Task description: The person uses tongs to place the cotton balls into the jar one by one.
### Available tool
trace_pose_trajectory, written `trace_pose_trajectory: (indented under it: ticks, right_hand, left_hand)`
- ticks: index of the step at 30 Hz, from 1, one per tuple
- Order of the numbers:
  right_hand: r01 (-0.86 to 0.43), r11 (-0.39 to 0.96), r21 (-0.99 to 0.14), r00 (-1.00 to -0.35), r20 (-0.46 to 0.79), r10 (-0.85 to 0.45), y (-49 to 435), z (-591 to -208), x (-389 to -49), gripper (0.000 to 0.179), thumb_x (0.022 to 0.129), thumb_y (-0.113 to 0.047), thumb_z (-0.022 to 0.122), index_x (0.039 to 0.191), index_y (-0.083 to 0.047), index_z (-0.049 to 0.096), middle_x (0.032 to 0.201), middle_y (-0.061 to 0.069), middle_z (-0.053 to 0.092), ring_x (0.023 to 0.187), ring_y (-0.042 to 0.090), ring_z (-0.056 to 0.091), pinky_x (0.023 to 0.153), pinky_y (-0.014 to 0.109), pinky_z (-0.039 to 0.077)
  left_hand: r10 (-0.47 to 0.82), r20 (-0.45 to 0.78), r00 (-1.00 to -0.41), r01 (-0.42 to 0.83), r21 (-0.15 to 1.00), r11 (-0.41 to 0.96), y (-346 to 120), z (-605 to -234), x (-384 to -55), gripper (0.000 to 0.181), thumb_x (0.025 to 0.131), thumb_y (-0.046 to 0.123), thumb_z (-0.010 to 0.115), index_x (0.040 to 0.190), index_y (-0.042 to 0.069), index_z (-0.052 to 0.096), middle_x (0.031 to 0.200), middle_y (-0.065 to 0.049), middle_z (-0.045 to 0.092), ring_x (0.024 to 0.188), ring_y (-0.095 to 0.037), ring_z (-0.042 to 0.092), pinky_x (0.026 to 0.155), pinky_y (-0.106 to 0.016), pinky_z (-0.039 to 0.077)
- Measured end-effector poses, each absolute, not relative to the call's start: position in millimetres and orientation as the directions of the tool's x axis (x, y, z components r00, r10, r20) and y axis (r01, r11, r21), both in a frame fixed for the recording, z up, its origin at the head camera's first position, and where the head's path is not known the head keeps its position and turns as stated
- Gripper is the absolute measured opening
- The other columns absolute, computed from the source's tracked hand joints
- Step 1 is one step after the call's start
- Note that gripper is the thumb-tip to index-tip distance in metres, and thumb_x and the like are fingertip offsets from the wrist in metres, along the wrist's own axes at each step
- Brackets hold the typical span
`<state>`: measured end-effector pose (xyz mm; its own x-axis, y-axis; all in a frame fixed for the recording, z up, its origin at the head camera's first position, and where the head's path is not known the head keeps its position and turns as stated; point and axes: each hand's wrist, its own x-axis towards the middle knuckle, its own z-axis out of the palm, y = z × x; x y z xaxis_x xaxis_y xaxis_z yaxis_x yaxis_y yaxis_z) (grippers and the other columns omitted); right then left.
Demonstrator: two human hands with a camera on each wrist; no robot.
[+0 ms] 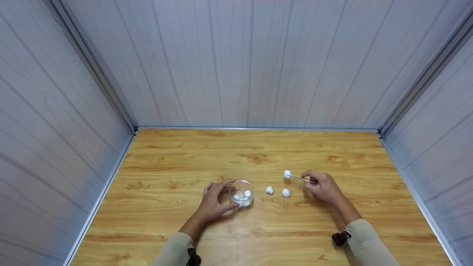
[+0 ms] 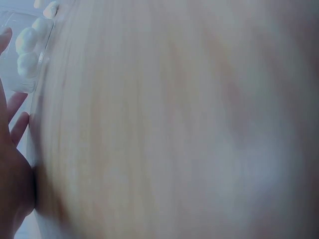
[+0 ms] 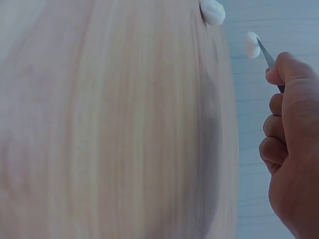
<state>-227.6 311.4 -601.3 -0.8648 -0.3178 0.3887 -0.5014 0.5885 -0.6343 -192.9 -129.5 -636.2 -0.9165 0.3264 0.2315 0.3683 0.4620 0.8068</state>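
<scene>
My left hand (image 1: 213, 203) holds a small clear round container (image 1: 241, 181), thumb on its near side and fingers around the far side. Several white cotton balls (image 2: 27, 64) lie inside it. In my right hand (image 1: 325, 188) is a pair of metal tweezers (image 1: 302, 178), pinched between thumb and fingers. The tweezers' tips grip one cotton ball (image 3: 252, 45), raised off the table in the right wrist view. Two more cotton balls, a ragged one (image 1: 269, 190) and a rounder one (image 1: 286, 193), sit on the table between the container and my right hand.
The wood-grain table (image 1: 255, 155) is bounded by a pale panel wall (image 1: 236, 74) at the back, with a left wall (image 1: 55, 129) and a right wall (image 1: 439, 147). A dark device is strapped at each sleeve cuff, such as the right one (image 1: 340, 238).
</scene>
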Motion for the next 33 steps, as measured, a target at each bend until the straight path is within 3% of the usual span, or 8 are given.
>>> trace_pose_trajectory:
  ticks: [8, 22, 33]
  right_hand:
    - [-0.462, 0.609, -0.644, -0.887, 0.34, -0.313, 313, -593, -231, 0.023, 0.094, 0.007, 0.073, 0.11, -0.006, 0.081, 0.069, -0.009, 0.054, 0.06, -0.007, 0.035, 0.056, 0.021, 0.033]
    - [-0.578, 0.557, -0.596, -0.813, 0.483, -0.326, 312, -589, -237, 0.026, 0.087, 0.012, 0.074, 0.104, -0.007, 0.081, 0.065, -0.009, 0.05, 0.063, -0.007, 0.034, 0.057, 0.017, 0.029]
    - [-0.567, 0.548, -0.615, -0.821, 0.477, -0.314, 302, -588, -238, 0.025, 0.088, 0.011, 0.072, 0.104, -0.006, 0.08, 0.065, -0.01, 0.045, 0.063, -0.009, 0.03, 0.057, 0.019, 0.028]
  left_hand:
    - [0.325, 0.228, -0.918, 0.363, 0.814, 0.453, -128, -636, -194, 0.078, 0.088, 0.042, 0.095, 0.158, 0.026, 0.064, 0.142, -0.007, 0.078, 0.137, -0.035, 0.067, 0.132, -0.08, 0.017]
    - [0.329, 0.235, -0.915, 0.371, 0.81, 0.455, -127, -636, -194, 0.078, 0.088, 0.04, 0.096, 0.158, 0.027, 0.064, 0.143, -0.006, 0.079, 0.136, -0.035, 0.069, 0.131, -0.079, 0.019]
    - [0.323, 0.234, -0.917, 0.368, 0.81, 0.457, -130, -639, -194, 0.078, 0.087, 0.041, 0.096, 0.158, 0.028, 0.064, 0.14, -0.005, 0.08, 0.138, -0.034, 0.066, 0.131, -0.079, 0.018]
